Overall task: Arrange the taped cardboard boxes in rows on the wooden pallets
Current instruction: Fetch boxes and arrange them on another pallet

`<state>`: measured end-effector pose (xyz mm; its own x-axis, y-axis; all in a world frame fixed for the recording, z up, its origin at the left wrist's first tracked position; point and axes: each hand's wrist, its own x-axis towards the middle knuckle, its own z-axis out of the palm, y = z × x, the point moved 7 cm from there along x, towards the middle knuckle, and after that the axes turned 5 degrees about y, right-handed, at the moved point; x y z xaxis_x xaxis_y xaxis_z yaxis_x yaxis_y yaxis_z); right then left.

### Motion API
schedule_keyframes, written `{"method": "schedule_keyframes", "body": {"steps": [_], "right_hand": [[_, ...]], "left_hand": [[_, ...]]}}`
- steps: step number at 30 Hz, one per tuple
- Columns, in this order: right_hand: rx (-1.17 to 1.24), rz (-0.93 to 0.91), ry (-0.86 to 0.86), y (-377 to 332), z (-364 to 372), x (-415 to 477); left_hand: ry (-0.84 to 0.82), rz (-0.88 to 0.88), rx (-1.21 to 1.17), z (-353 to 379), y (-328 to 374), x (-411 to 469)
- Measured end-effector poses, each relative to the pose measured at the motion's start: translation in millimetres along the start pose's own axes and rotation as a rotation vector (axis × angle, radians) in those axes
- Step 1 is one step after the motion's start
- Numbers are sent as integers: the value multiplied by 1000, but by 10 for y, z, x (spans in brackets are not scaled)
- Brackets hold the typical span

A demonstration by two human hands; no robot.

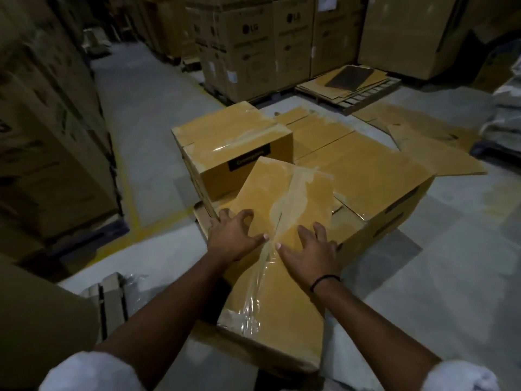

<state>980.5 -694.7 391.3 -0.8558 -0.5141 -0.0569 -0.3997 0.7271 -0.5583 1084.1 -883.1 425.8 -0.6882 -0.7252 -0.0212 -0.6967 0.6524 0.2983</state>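
A taped cardboard box (pixel 284 277) lies tilted in front of me, clear tape running down its top seam. Its far end leans over the stack of taped boxes (pixel 366 170) beyond. My left hand (pixel 234 238) rests on the box's left part, fingers curved, thumb at the tape. My right hand (pixel 313 249) lies flat on the right part with fingers spread. Another taped box (pixel 231 142) with a black label sits on top of the stack at the back left. The pallet under the stack is hidden.
Tall printed cartons (pixel 253 46) stand at the back and a carton wall (pixel 42 122) on the left. Flattened cardboard (pixel 423 142) lies on the floor at right. A pallet with flat sheets (pixel 349 86) sits behind. A yellow floor line (pixel 127 193) runs along the left.
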Motion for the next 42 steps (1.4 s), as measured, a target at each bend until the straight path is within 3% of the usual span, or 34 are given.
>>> {"method": "schedule_keyframes", "body": {"steps": [10, 28, 33, 38, 42], "right_hand": [[30, 85, 51, -326, 152, 1273], [25, 497, 263, -948, 1239, 3163], [53, 610, 267, -1011, 1611, 3377], [16, 678, 105, -1001, 2032, 3432], [-75, 670, 79, -1034, 2181, 3448]], "left_hand": [[-20, 78, -5, 174, -7, 1595], [-379, 625, 50, 823, -284, 4565], [-514, 703, 20, 1069, -411, 5009], [-682, 738, 55, 1345, -617, 5147], [-713, 802, 104, 1441, -874, 5166]]}}
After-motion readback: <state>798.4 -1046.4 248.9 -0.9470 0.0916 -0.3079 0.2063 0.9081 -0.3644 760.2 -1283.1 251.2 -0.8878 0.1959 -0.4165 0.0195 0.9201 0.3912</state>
